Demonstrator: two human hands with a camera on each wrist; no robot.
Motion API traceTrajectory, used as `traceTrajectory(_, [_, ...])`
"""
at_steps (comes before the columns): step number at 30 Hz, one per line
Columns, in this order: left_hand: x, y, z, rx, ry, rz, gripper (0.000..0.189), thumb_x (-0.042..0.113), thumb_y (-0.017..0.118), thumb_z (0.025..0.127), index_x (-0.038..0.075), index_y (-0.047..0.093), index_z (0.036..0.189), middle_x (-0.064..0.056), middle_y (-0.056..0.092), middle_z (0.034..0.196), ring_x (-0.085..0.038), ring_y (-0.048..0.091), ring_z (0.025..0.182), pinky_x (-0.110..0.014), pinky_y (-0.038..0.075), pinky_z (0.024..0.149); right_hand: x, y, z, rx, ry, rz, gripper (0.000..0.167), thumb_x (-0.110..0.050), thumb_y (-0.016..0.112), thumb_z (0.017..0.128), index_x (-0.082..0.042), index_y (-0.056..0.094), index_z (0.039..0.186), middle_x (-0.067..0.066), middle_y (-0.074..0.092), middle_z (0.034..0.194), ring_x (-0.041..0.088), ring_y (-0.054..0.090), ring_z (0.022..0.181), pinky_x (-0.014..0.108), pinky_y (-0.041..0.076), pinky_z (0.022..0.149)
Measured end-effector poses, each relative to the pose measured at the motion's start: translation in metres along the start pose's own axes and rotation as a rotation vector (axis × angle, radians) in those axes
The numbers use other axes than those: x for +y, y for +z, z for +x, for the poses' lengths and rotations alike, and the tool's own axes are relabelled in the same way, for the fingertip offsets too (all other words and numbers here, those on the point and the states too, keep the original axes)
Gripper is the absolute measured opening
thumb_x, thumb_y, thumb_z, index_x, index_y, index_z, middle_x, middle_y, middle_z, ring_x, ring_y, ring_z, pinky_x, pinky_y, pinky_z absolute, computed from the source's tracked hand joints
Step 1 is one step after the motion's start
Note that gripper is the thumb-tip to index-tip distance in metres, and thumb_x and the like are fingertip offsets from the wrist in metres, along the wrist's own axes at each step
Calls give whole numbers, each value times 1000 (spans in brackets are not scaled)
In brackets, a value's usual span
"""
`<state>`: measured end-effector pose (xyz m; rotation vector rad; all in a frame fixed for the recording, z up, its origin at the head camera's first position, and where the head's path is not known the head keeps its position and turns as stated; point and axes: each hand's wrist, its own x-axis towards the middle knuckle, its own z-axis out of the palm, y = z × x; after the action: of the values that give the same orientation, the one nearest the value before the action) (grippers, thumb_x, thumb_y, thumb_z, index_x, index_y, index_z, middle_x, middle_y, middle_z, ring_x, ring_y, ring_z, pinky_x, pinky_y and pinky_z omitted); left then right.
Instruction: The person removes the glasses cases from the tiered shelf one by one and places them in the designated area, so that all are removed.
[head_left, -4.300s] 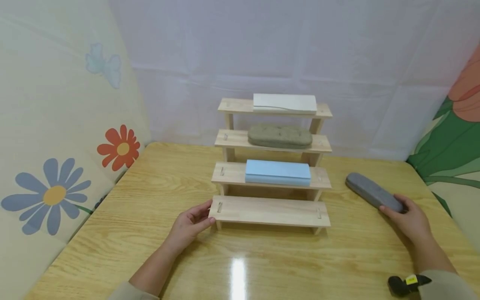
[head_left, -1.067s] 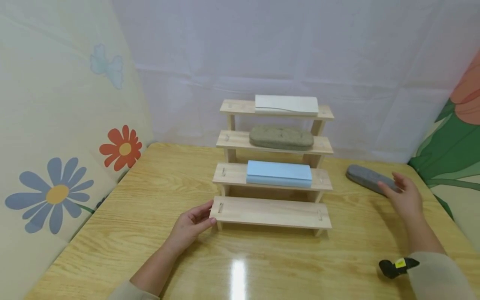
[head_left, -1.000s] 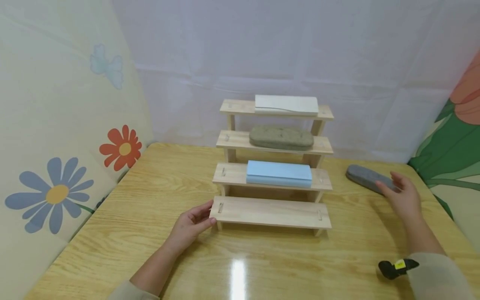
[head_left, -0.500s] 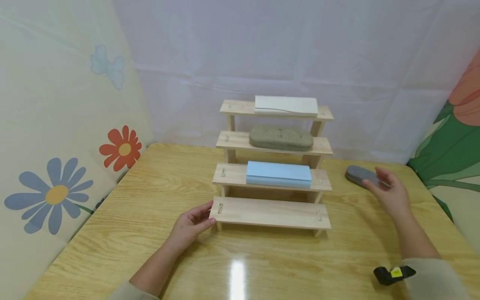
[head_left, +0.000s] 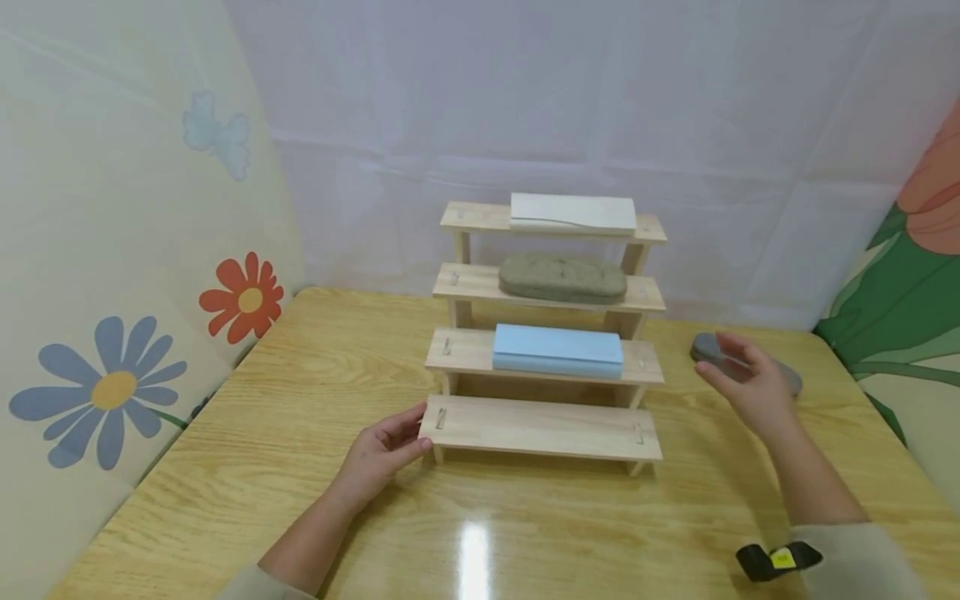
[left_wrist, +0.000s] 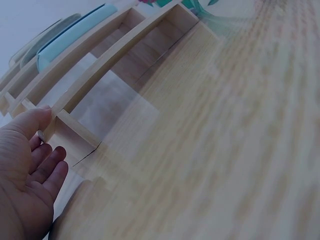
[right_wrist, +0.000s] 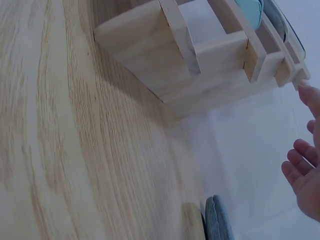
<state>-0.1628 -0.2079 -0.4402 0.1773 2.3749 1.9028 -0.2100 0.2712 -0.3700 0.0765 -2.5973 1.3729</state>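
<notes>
A four-tier wooden display stand (head_left: 540, 427) stands mid-table. My left hand (head_left: 375, 457) pinches the left end of its lowest shelf; in the left wrist view the thumb (left_wrist: 31, 122) lies against the board's end. A light blue glasses case (head_left: 557, 350) lies on the second shelf up, an olive tufted one (head_left: 562, 278) above it, and a white one (head_left: 572, 213) on top. Right of the stand, my right hand (head_left: 753, 385) hovers with relaxed, spread fingers, holding nothing. It partly hides a grey glasses case (head_left: 787, 379) on the table, which appears apart from the hand in the right wrist view.
The wood-grain table (head_left: 315, 358) spreads around the stand. A white cloth backdrop (head_left: 360, 167) hangs behind it, with flower-printed panels (head_left: 112, 250) at both sides. A black strap device (head_left: 776, 560) sits at my right wrist.
My right hand, earlier gripping the grey case's near end, has let go and moved left and up. The grey case lies turned and farther back. The left hand has stayed put.
</notes>
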Motion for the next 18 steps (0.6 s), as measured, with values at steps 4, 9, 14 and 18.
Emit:
traceTrajectory(4, [0, 0, 0, 4, -2, -2, 58, 12, 70, 90, -2, 47, 141, -24, 53, 140, -29, 57, 123, -13, 50, 92, -7, 6, -1, -32, -2, 26, 67, -28, 64, 96, 3, 35, 147, 29, 38, 148, 49, 41, 131, -2, 40, 76])
traceTrajectory(9, [0, 0, 0, 6, -9, -2, 58, 11, 71, 90, -2, 47, 141, -24, 53, 140, -31, 57, 124, -12, 49, 92, -17, 13, -2, -61, -30, 42, 65, -26, 64, 96, 3, 36, 147, 28, 39, 149, 47, 42, 131, -1, 41, 77])
traceTrajectory(14, [1, 0, 1, 8, -11, -6, 58, 11, 71, 89, -3, 47, 141, -24, 53, 140, -25, 58, 122, -12, 49, 92, -26, 21, -3, -61, -85, 40, 61, -22, 67, 94, 5, 40, 143, 26, 42, 148, 45, 43, 131, -2, 38, 84])
traceTrajectory(18, [1, 1, 1, 6, -9, -14, 59, 10, 71, 89, -3, 47, 141, -24, 53, 140, -14, 60, 117, -12, 49, 93, -32, 28, -2, -66, -120, 59, 58, -15, 68, 93, 7, 43, 140, 26, 44, 146, 41, 45, 130, -4, 34, 90])
